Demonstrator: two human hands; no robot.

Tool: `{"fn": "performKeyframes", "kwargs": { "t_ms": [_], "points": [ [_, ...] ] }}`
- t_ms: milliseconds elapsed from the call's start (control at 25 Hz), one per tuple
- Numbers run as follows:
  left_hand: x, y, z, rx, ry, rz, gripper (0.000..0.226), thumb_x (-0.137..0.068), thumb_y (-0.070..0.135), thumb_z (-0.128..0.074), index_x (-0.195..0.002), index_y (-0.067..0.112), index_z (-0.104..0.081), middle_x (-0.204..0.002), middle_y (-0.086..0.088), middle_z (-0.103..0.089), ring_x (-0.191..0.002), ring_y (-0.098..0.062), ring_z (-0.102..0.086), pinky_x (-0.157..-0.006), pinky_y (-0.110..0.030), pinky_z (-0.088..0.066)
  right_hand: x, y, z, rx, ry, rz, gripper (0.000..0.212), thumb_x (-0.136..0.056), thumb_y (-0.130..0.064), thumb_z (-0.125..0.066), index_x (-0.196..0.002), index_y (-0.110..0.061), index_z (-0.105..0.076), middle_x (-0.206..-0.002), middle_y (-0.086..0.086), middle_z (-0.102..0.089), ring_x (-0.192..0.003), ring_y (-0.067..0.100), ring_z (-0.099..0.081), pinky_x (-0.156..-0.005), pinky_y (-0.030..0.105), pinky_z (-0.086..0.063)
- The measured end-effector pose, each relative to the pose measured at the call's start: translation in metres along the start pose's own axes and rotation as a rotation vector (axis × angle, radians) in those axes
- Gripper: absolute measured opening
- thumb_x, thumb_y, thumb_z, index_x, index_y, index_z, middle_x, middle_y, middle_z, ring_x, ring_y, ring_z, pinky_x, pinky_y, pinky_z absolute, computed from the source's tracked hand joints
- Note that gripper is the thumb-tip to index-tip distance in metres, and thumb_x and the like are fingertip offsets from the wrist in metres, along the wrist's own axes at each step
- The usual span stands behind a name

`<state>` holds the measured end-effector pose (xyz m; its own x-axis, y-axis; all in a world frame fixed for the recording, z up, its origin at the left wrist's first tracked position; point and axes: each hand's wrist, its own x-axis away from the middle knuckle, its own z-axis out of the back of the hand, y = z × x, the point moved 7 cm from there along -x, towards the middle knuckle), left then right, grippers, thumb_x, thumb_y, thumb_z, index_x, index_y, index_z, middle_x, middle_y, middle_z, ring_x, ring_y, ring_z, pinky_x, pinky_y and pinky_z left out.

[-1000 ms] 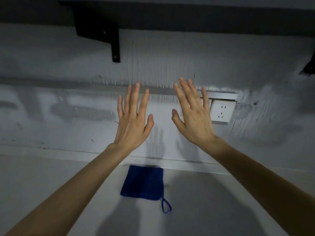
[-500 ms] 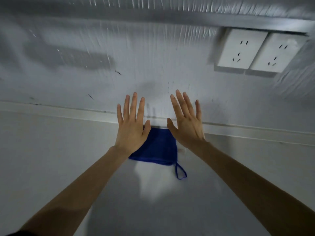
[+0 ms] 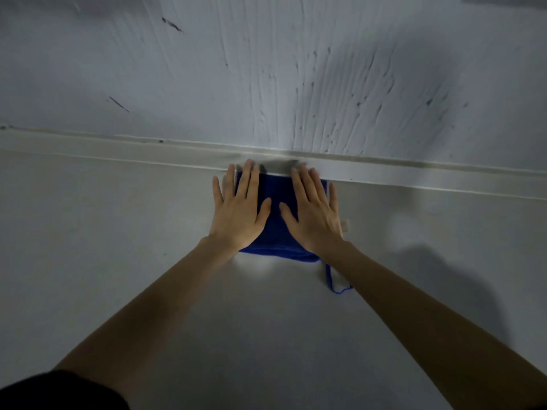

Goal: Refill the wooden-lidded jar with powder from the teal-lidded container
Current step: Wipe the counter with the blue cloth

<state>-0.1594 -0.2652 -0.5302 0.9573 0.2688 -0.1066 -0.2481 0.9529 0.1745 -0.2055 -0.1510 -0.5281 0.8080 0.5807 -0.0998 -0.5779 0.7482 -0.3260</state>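
Head view, nearest first: a dark sleeve (image 3: 59, 389) fills the lower left corner, and from it the left forearm runs up the frame, matched by the right forearm entering from the lower right. Both cross a pale grey countertop (image 3: 118, 261) toward a folded blue cloth (image 3: 275, 220) lying close to the back edge. A thin blue hanging loop (image 3: 336, 282) trails from the cloth's near right corner onto the countertop, and a small pale tag (image 3: 345, 226) shows at its right side; any printing on the tag is too small to read. The left hand (image 3: 238, 213) and the right hand (image 3: 315, 214) are spread side by side over the cloth, palms down, fingers straight and slightly parted, grasping nothing; whether they press on the fabric or hover just above it cannot be told. The flat, symmetrical pose suggests a resting or starting position, not a working grip. Beyond the fingertips a pale sealing strip (image 3: 414, 176) marks the join between countertop and wall (image 3: 266, 69), whose whitish surface carries vertical streaks and a few dark scuffs. No brand, label or legible writing appears anywhere. Neither the wooden-lidded jar nor the teal-lidded container is in view, so their location cannot be given; judged from this, the refill has not begun and both vessels have yet to be fetched.
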Motion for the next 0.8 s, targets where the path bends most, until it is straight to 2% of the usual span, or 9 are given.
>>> {"fn": "performKeyframes", "kwargs": {
  "t_ms": [120,280,440,640,720,800],
  "points": [
    [-0.006,-0.001,-0.013,0.039,-0.082,0.008,0.060,-0.094,0.039,-0.023,-0.142,0.014,0.003,-0.155,-0.004,0.000,-0.141,-0.029,0.008,-0.112,-0.050,0.008,-0.002,0.008,-0.013,-0.022,-0.040,-0.042,0.061,-0.093,-0.043,-0.027,-0.143,-0.020,-0.001,-0.155,0.000,0.003,-0.140,0.013,0.009,-0.111,0.039,0.011],
    [-0.005,-0.001,-0.019,0.022,-0.132,-0.005,0.057,-0.095,0.038,-0.022,-0.142,0.012,-0.003,-0.155,-0.006,0.000,-0.140,-0.029,0.015,-0.112,-0.044,0.012,-0.001,0.010,-0.018,0.009,-0.081,-0.046,0.059,-0.093,-0.046,-0.024,-0.143,-0.020,-0.006,-0.155,0.002,0.003,-0.141,0.015,0.008,-0.113,0.041,0.008],
    [0.002,0.002,-0.018,0.022,-0.157,-0.037,0.058,-0.095,0.036,-0.020,-0.141,0.007,0.001,-0.154,-0.012,0.005,-0.140,-0.023,0.015,-0.113,-0.034,0.012,0.010,0.007,-0.018,0.008,-0.076,-0.062,0.058,-0.093,-0.045,-0.025,-0.143,-0.020,-0.009,-0.155,0.003,-0.002,-0.141,0.016,0.005,-0.114,0.041,0.005],
    [0.032,0.003,-0.016,0.034,-0.163,-0.038,0.058,-0.096,0.034,-0.022,-0.142,0.008,0.000,-0.154,-0.013,0.002,-0.141,-0.023,0.010,-0.114,-0.035,0.009,0.040,-0.004,-0.016,-0.014,-0.044,-0.081,0.057,-0.093,-0.043,-0.027,-0.143,-0.019,-0.012,-0.155,0.005,-0.006,-0.141,0.018,0.002,-0.113,0.040,0.006],
    [0.050,0.004,-0.015,0.032,-0.167,-0.048,0.060,-0.093,0.041,-0.017,-0.142,0.011,0.000,-0.154,-0.013,0.002,-0.141,-0.025,0.009,-0.114,-0.037,0.008,0.059,-0.010,-0.017,-0.013,-0.034,-0.093,0.057,-0.093,-0.042,-0.028,-0.143,-0.019,-0.012,-0.155,0.005,-0.007,-0.141,0.018,0.002,-0.112,0.038,0.008],
    [0.069,0.006,-0.014,0.020,-0.170,-0.065,0.070,-0.082,0.049,-0.003,-0.142,0.013,-0.001,-0.154,-0.014,0.000,-0.141,-0.026,0.009,-0.114,-0.040,0.008,0.079,-0.016,-0.018,-0.006,-0.029,-0.102,0.057,-0.093,-0.042,-0.028,-0.143,-0.019,-0.012,-0.154,0.004,-0.007,-0.141,0.018,0.002,-0.112,0.036,0.010]
  ]
}}
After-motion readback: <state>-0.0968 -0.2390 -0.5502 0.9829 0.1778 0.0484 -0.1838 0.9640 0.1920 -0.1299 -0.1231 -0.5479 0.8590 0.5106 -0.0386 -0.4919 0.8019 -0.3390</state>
